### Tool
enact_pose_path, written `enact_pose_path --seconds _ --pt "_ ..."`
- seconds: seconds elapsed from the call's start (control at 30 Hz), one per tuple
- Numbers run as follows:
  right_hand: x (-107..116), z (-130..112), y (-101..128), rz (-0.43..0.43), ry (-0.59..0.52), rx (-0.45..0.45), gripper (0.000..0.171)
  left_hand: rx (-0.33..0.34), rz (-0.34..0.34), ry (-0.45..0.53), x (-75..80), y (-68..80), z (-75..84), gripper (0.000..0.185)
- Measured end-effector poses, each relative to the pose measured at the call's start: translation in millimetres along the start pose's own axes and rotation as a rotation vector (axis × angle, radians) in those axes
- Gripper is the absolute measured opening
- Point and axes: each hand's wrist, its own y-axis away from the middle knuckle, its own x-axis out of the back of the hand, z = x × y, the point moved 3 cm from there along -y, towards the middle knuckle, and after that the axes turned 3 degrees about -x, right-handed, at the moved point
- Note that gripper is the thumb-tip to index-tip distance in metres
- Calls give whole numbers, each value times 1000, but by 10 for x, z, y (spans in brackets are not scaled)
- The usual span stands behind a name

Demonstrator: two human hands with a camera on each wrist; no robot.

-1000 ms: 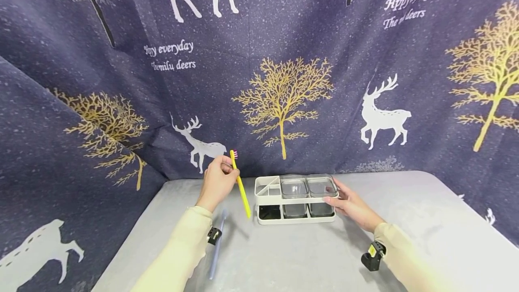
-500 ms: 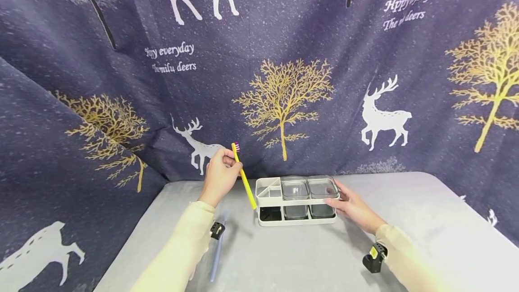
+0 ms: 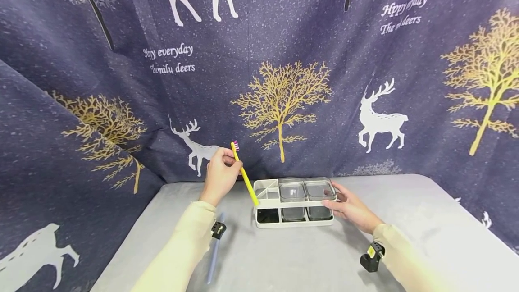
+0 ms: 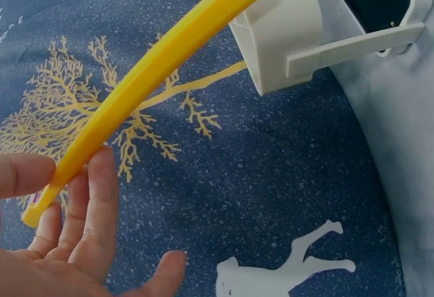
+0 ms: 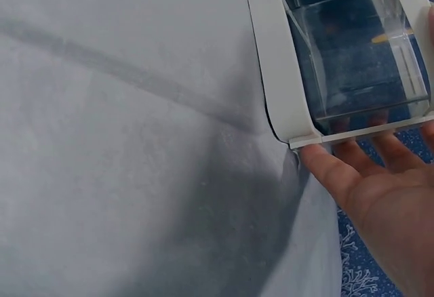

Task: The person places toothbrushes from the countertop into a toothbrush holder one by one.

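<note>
Yellow toothbrush (image 4: 146,76) between left fingers (image 4: 100,209)

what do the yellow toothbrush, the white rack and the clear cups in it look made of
Yellow toothbrush: probably plastic, smooth, slightly glossy, with soft highlights along its length. White rack: likely moulded plastic, fairly matte, with rounded corners and even colour. Clear cups: shiny, see-through; plastic or glass, can't tell.

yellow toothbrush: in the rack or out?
Out. The left hand pinches the yellow toothbrush; its handle end shows outside the white rack in the left wrist view. Touching or not: cannot tell.
</note>
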Motion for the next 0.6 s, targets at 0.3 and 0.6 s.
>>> enact_pose_path --seconds 0.3,0.6 --pt "20 57 -22 1 -54 -13 90 1 -16 34 -102 -32 25 19" --pt "39 81 -67 0 -66 -7 91 -17 -23 59 -185 -103 37 19"
